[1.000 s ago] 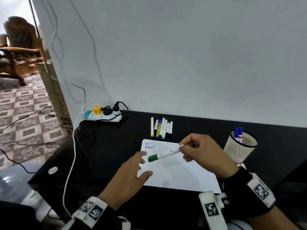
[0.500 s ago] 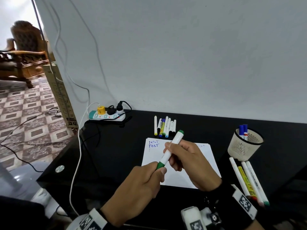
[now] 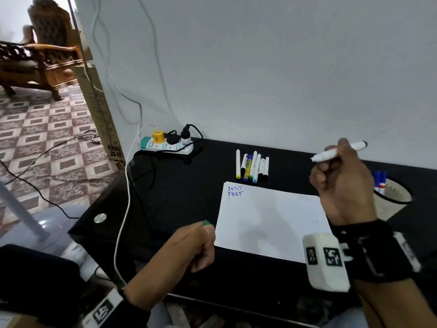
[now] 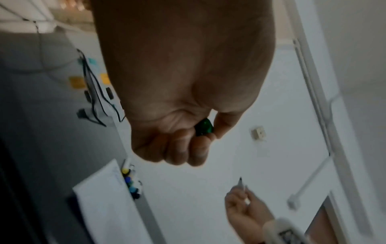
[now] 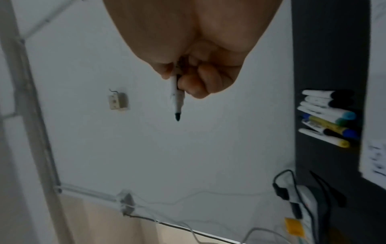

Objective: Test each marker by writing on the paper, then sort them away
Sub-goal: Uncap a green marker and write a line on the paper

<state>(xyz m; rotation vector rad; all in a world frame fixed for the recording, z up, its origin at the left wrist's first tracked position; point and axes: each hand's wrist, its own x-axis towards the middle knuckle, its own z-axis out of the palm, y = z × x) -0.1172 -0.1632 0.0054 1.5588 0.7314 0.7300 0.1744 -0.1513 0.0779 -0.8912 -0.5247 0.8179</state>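
Observation:
My right hand (image 3: 340, 183) is raised above the paper's far right corner and grips an uncapped white marker (image 3: 331, 153), its dark tip pointing left; the tip shows in the right wrist view too, marker (image 5: 176, 100). My left hand (image 3: 189, 247) is curled at the paper's near left edge and holds the green cap (image 3: 207, 223), cap (image 4: 203, 128). The white paper (image 3: 267, 221) lies on the black table (image 3: 179, 197) with "TEST" written twice at its top left. A row of several markers (image 3: 252, 167) lies beyond the paper.
A beige mesh cup (image 3: 392, 197) holding blue markers stands right of the paper, partly behind my right hand. A power strip (image 3: 165, 144) with plugs and cables sits at the table's back left. A white cable (image 3: 123, 221) runs down the table's left side.
The cap has come off the green marker: my left hand drew back to the near left with it, and my right hand lifted the marker up and to the right.

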